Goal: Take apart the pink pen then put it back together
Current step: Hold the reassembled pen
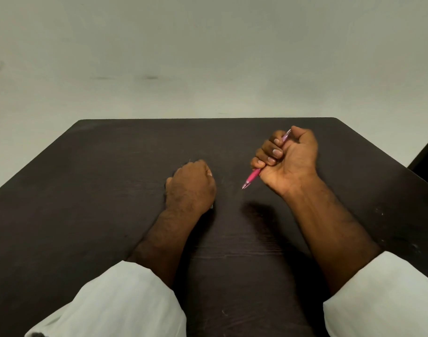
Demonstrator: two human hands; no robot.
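The pink pen point(252, 175) sits gripped in the right hand point(289, 161), slanting from upper right down to lower left. Its solid pink grip section and clear tip poke out below the fist, point aimed down at the table point(98, 190) without touching it. A paler, see-through pink end shows by the thumb (the middle is hidden by the fingers).

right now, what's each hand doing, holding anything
Left hand: fingers curled, knuckles up; cannot tell if it holds anything.
Right hand: fingers curled round the pink pen, holding it.
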